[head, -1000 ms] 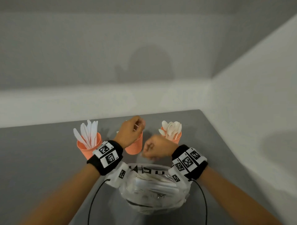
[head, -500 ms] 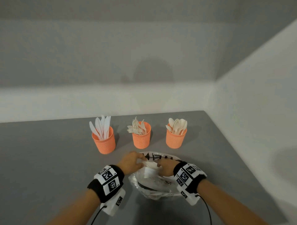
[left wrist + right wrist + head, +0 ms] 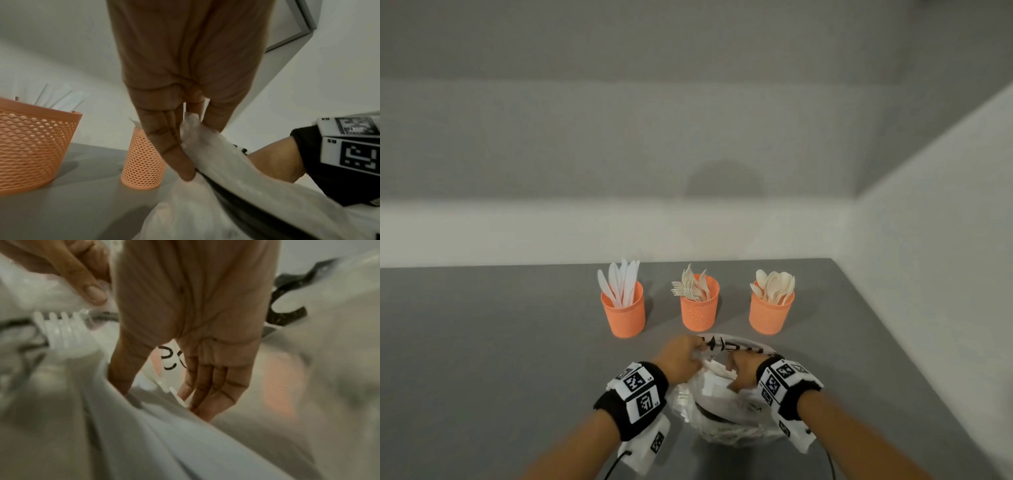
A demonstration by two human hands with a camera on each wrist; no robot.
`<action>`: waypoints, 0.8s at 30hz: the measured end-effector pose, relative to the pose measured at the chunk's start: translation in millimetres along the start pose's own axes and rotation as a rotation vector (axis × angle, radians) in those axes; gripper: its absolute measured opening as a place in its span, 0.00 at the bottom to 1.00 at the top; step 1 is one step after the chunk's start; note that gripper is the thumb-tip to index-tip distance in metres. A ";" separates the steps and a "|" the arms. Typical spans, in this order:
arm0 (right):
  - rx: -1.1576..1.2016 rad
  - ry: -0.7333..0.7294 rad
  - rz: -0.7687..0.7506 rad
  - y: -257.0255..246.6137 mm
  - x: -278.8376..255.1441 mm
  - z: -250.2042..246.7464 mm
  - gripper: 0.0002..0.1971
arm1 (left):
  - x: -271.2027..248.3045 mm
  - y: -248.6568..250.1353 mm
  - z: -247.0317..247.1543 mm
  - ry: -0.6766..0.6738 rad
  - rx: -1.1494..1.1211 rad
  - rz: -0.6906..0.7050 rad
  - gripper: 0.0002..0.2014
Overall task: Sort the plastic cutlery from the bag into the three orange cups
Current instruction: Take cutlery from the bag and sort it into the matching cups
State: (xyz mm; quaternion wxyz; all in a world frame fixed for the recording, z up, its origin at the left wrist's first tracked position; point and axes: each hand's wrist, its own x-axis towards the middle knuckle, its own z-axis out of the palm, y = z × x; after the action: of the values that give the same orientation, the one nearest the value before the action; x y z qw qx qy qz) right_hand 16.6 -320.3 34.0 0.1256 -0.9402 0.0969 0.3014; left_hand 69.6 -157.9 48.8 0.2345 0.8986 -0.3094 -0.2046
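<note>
Three orange mesh cups stand in a row: the left cup (image 3: 624,313) holds knives, the middle cup (image 3: 699,310) forks, the right cup (image 3: 771,313) spoons. In front of them lies the clear plastic bag (image 3: 722,411) with white cutlery inside. My left hand (image 3: 681,359) pinches the bag's rim (image 3: 197,138) between thumb and fingers. My right hand (image 3: 743,375) reaches down into the bag's mouth; in the right wrist view this hand (image 3: 164,399) has thumb and fingers spread, and a white cutlery handle (image 3: 176,394) lies against the fingertips. A white fork (image 3: 63,335) lies at the left inside the bag.
The grey table (image 3: 500,342) ends at white walls behind the cups and on the right. In the left wrist view the knife cup (image 3: 30,146) and fork cup (image 3: 144,162) stand close to the left of my hand.
My left hand came back from the middle cup to the bag and took hold of its rim. My right hand dropped from beside the cups into the bag's mouth.
</note>
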 end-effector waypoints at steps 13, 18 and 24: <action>-0.003 0.072 -0.027 0.4 5.3 14.5 0.25 | -1.9 2.2 -3.9 0.007 -0.047 -0.018 0.19; -0.010 0.082 -0.007 -1.3 1.9 18.2 0.20 | 0.5 0.1 -5.3 0.004 -0.049 -0.021 0.18; 0.095 0.112 -0.055 -0.9 -1.7 12.2 0.26 | 7.2 -1.7 -9.0 0.089 0.028 0.021 0.20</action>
State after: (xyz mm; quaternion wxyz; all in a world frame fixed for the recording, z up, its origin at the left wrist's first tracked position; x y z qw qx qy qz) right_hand 8.8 -315.7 25.6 0.1728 -0.9508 0.0924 0.2398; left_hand 80.2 -158.8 53.5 0.2377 0.9067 -0.3109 -0.1575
